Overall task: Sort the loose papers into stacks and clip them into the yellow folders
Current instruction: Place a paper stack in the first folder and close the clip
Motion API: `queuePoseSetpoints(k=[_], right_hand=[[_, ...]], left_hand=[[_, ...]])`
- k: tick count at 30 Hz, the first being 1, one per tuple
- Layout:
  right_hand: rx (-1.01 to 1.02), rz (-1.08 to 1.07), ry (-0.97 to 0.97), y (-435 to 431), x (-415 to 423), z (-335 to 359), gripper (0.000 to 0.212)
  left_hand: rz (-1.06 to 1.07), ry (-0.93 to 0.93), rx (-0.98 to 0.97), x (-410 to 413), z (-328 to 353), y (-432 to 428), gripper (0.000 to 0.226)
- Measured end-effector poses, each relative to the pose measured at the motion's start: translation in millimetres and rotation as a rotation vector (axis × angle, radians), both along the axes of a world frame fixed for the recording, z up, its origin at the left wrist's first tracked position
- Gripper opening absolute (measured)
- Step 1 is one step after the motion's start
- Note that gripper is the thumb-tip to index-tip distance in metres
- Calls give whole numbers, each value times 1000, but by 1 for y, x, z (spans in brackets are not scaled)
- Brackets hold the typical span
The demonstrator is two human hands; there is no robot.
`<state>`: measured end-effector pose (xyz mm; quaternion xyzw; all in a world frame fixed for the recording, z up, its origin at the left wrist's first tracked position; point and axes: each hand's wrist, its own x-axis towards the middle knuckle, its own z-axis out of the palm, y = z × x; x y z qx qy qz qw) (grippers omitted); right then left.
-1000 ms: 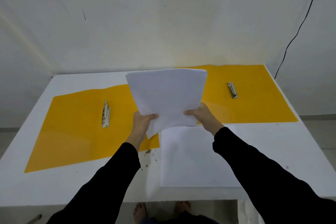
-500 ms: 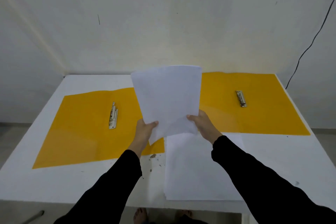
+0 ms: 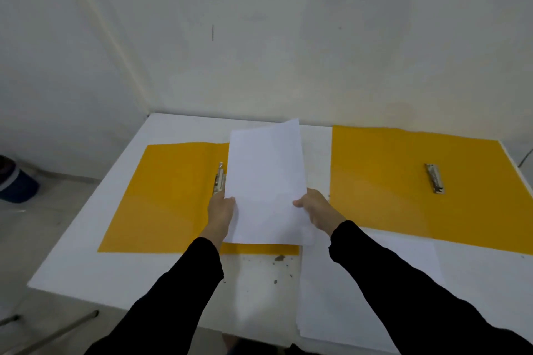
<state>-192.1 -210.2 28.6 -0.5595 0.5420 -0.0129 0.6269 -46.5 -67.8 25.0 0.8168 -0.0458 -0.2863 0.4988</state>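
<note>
The left hand (image 3: 220, 210) and right hand (image 3: 317, 210) each pinch a lower edge of 1 paper sheaf (image 3: 265, 181), held tilted over the left yellow folder (image 3: 167, 196) at 9 o'clock, just beside its metal clip (image 3: 219, 179). The top sheets are fanned, so they could skew or miss the clip. The right yellow folder (image 3: 389, 181) at 3 o'clock lies open with a bare clip (image 3: 434, 178). 1 loose stack (image 3: 403, 251) lies at 5 o'clock.

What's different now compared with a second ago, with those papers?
The held sheets moved left, from between the folders to over the left folder, beside its clip. The left hand and right hand still grip them. The loose stack and right folder stayed put.
</note>
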Motion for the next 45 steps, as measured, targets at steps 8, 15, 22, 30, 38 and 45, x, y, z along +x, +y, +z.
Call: queuePoseSetpoints(k=[8,15,22,30,38,45], right_hand=[[-44,-18,297,17,48,-13,45],[-49,-89,410,3,58,-20,41],[-2,-74,404,8,65,-25,50],[-4,-56,325,14,68,-26,45],[68,8,264,11,72,-22,11],[-254,-60,208,12,92,-23,49]], left_hand=[[-146,-13,235,64,-32,29,18],[-255,-250,270,89,-33,22,23],[-255,-269,189,106,-38,8,30],[-385,-239,184,120,-39,5,54],[-438,-266,213,128,-47,5,58],[-469,-318,169,125,-49,8,61]])
